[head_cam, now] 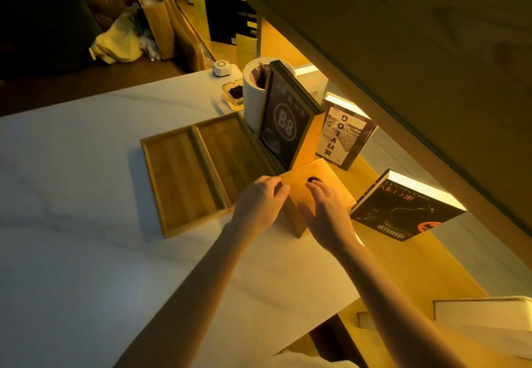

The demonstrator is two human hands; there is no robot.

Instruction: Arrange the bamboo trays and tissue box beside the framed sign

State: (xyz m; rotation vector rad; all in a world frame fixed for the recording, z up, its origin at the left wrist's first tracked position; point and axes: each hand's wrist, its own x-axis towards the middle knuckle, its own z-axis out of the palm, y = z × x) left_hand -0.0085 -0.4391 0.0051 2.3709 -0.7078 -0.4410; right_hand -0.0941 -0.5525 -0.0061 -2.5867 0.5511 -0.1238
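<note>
From the head view, I have both hands on the tissue box [316, 192], which sits on the table [72, 195] just in front of the framed sign [283, 125] and right beside the near end of the inner tray. My left hand [259, 203] rests against the box's left top edge with fingers curled loosely over it. My right hand [325, 212] lies flat on the lid, fingers spread and open, fingertips near the dark round hole. Neither hand is clamped on; I judge this as a nudging hold, meant to square the box against its neighbours, not lift it.

The two bamboo trays [198, 166] lie side by side, touching along their long edges, with the sign at the inner tray's far right edge. Their long axes run from near-left to far-right, toward the paper roll [256, 100]. The box's top faces up, its hole toward the sign, and one corner points toward me, so it looks turned slightly off the trays' line. The sign stands upright, facing left over the trays.

Two books [403, 209] stand well to the right, apart from the box.
</note>
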